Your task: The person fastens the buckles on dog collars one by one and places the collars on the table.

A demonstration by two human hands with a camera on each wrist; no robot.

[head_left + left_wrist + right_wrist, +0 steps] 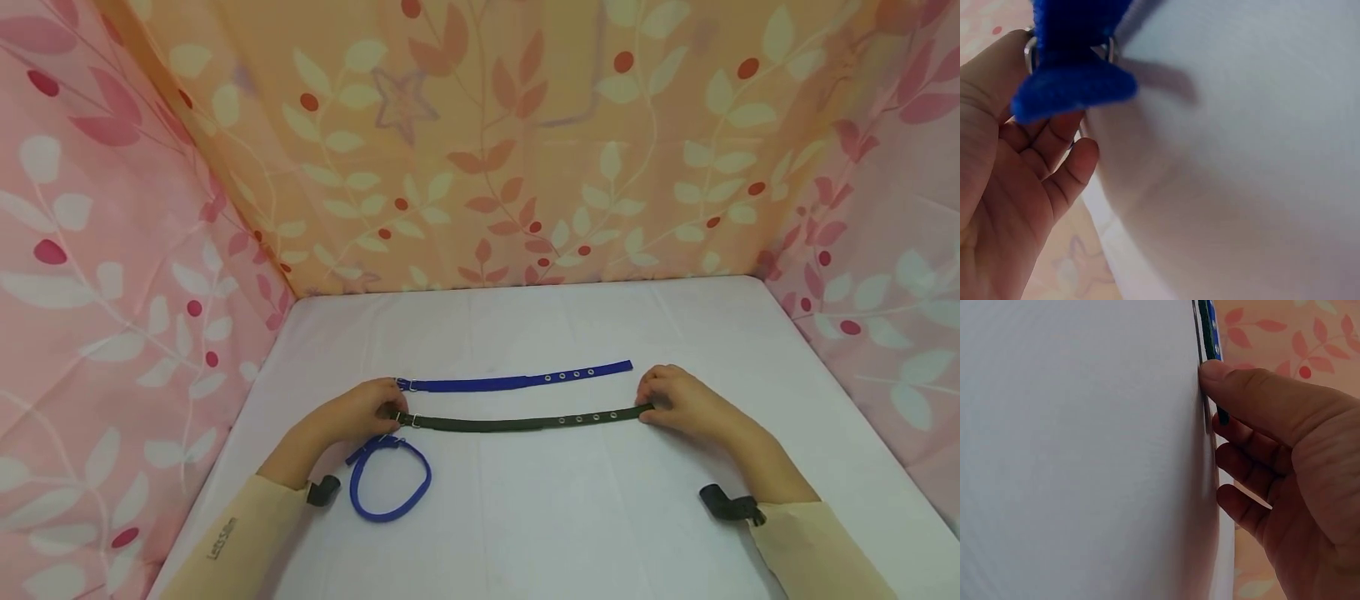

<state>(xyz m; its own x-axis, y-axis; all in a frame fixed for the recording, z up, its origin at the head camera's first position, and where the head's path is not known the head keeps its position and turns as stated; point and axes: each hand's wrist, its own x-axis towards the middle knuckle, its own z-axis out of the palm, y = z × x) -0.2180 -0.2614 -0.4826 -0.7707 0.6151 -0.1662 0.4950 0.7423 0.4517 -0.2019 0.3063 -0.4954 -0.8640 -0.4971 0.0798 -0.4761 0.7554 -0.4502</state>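
Head view: hands point(360, 412) pinching strap point(517, 422) ends.

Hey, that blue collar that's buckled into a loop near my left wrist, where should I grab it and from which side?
Probably at the looped blue collar's far end, by the buckle, coming from above with the left hand. The loop lies flat on the white table, so the band offers little edge; the buckle and overlapping tail stand slightly proud and sit nearest those fingers.

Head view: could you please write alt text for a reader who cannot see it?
Two hands hold a dark green strap flat on a white table, the left hand at its buckle end and the right hand at its tip. A blue strap lies behind it, and a looped blue strap lies near the left wrist.
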